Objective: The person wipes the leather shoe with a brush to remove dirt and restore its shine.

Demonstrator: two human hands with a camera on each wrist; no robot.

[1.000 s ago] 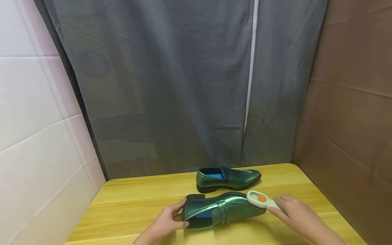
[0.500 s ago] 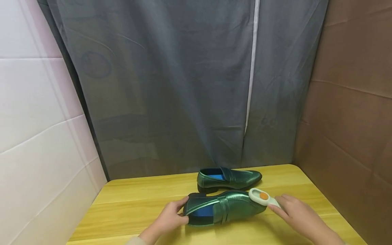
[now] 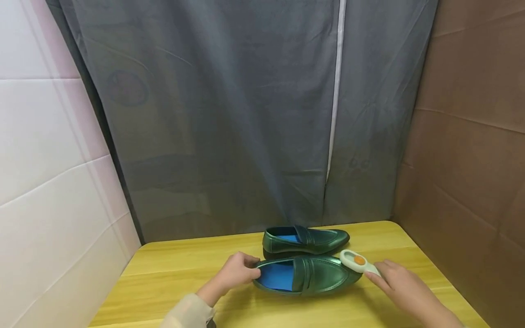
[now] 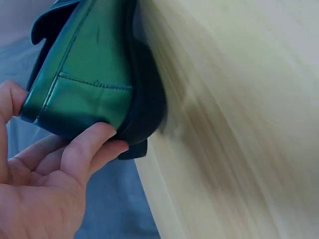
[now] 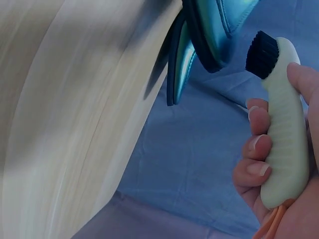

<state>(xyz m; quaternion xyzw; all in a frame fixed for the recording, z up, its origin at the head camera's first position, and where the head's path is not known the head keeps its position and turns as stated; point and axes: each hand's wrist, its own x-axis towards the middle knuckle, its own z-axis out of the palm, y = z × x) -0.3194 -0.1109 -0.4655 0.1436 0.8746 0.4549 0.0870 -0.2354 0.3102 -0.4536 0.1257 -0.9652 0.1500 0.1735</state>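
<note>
A metallic green loafer [image 3: 328, 275] with a blue insole is nearest me in the head view, its opening facing up and its toe to the right. My left hand [image 3: 238, 274] grips its heel between thumb and fingers; the left wrist view shows the fingers [image 4: 89, 144] against the heel's back. A pale green brush [image 3: 356, 261] with an orange button is held in my right hand [image 3: 404, 287]. Its dark bristles [image 5: 262, 55] stand apart from the toe in the right wrist view. The matching loafer [image 3: 305, 240] stands just behind.
Both shoes are over a yellow wood-grain table [image 3: 184, 269] with rounded back corners. A grey curtain [image 3: 229, 136] hangs behind it. White panels [image 3: 53, 150] rise at the left and a brown cloth wall [image 3: 467, 136] at the right. An orange strap [image 5: 271, 224] hangs from the brush's end.
The near loafer has rolled from tilted on its side to opening up. My left hand has moved slightly up and right with its heel. The brush has shifted slightly right.
</note>
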